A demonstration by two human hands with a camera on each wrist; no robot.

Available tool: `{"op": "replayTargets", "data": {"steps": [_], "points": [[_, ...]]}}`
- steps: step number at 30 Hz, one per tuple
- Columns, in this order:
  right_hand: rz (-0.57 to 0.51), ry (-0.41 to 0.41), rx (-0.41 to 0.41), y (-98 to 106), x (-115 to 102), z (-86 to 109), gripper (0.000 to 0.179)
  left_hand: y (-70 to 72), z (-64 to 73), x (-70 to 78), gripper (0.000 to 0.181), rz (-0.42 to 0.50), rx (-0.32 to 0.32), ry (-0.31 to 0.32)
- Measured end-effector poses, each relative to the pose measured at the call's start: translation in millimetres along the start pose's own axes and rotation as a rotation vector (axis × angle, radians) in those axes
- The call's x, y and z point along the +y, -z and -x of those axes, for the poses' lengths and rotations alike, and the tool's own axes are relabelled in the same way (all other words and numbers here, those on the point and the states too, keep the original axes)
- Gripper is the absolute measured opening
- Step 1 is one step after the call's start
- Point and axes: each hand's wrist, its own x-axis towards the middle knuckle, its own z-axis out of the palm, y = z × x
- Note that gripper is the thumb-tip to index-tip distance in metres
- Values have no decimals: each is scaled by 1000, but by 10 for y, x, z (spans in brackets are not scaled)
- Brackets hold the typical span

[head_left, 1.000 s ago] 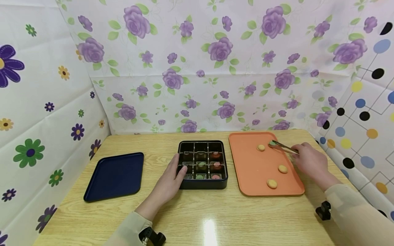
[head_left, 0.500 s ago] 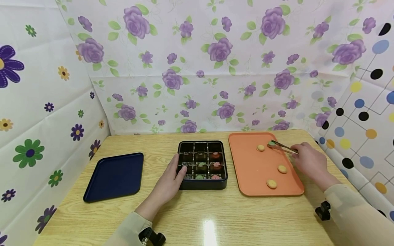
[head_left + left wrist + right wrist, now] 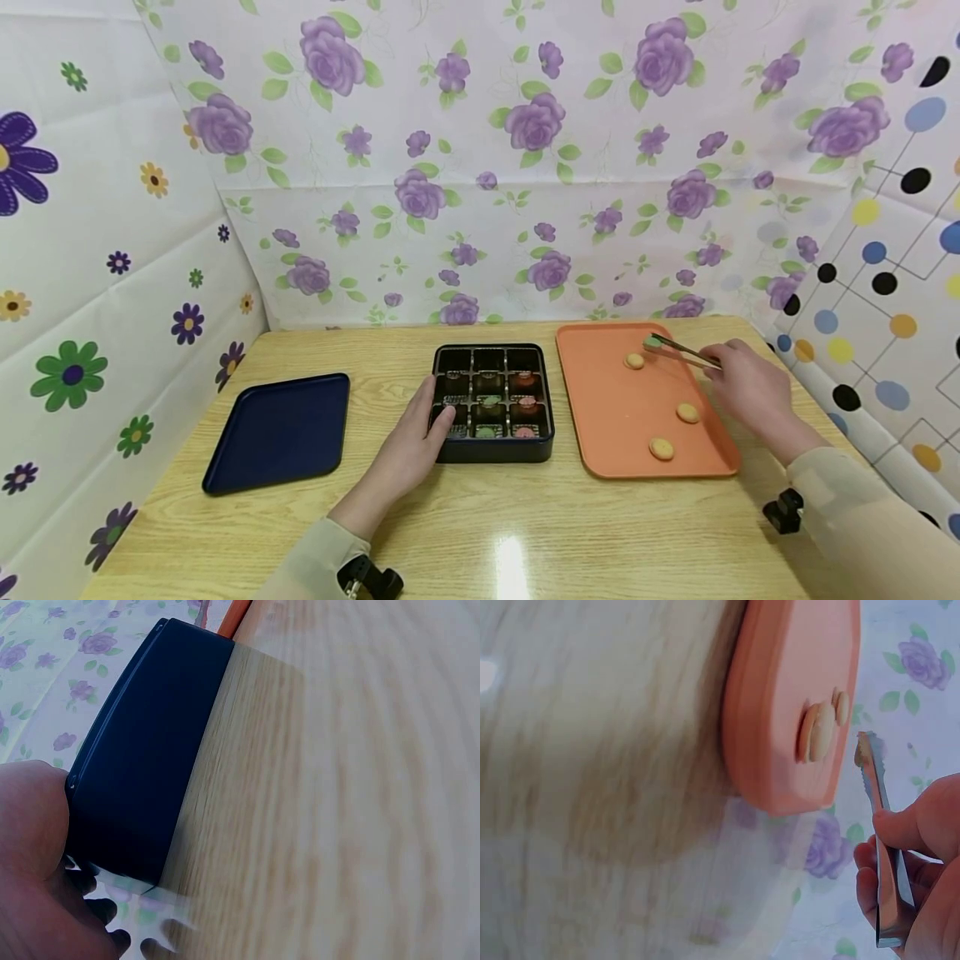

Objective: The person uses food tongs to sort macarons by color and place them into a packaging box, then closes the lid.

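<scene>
My left hand (image 3: 408, 437) grips the left side of a black compartment box (image 3: 495, 451), its thumb over the rim near the front corner. Green pieces (image 3: 487, 432) and pink ones (image 3: 525, 432) lie in the box's front middle and right cells. In my right hand (image 3: 752, 390) are metal tongs (image 3: 889, 885). Their tips pinch a small round cookie (image 3: 652, 342), green on the side facing the head camera, above the back of an orange tray (image 3: 630, 408). Three pale yellow cookies lie on that tray: one at the back (image 3: 633, 361), two nearer the front (image 3: 661, 449).
A dark blue tray (image 3: 281, 433) lies on the left of the wooden table (image 3: 450, 533). Flowered cloth (image 3: 480, 208) hangs behind the table, with patterned sheets at both sides. The box stands between the two trays.
The tongs have lifted the green cookie and carried it slightly left and up from the tray's back right. My left hand and the box have stayed put.
</scene>
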Motion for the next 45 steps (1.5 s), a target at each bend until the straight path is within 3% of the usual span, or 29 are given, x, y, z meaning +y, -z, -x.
{"op": "replayTargets", "data": {"steps": [14,29,45], "points": [[-12,61,36,60,-315,-19,29,-2,2,-3,78,4,3,-6],[-31,143,15,146,-857,-23,28,1,-6,-10,78,4,3,-10],[-50,225,27,77,-1270,-40,25,4,1,-8,79,9,2,-10]]}}
